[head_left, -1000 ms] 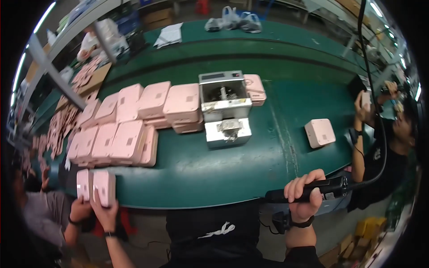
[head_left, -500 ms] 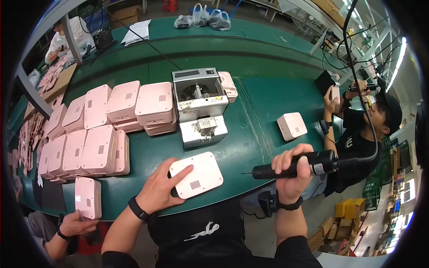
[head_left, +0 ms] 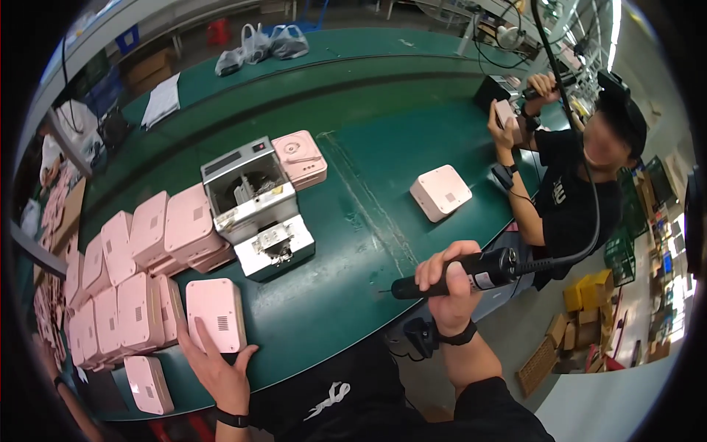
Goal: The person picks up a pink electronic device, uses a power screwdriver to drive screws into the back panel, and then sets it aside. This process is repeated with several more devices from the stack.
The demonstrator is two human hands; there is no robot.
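A worker's left hand (head_left: 221, 376) lay over the lower left corner of a square pink case (head_left: 213, 309) on the green bench (head_left: 346, 272), its grip wide, the fingers spread across the near edge and the thumb stretched out past the lower right corner. The case sat with its vented, screw-holed face up, just right of a crowd of pink cases (head_left: 147, 236) standing in two rows. The right hand (head_left: 458, 291) held its grip closed around a black corded driver (head_left: 482, 272), whose thin bit pointed left over the bench, well apart from the case.

Beyond the left hand stood a silver machine (head_left: 254, 191) with an open hopper, and just behind it to the right was a pink unit (head_left: 302, 158) with a round pattern on top. A lone pink box (head_left: 442, 191) rested farther right, while a slimmer pink case (head_left: 149, 384) lay near the bench's front edge at left. At right, a co-worker (head_left: 582, 184) in a black shirt and cap held a pale pink piece (head_left: 508, 119) and a dark tool. Plastic bags (head_left: 261, 46) sat on the far bench.
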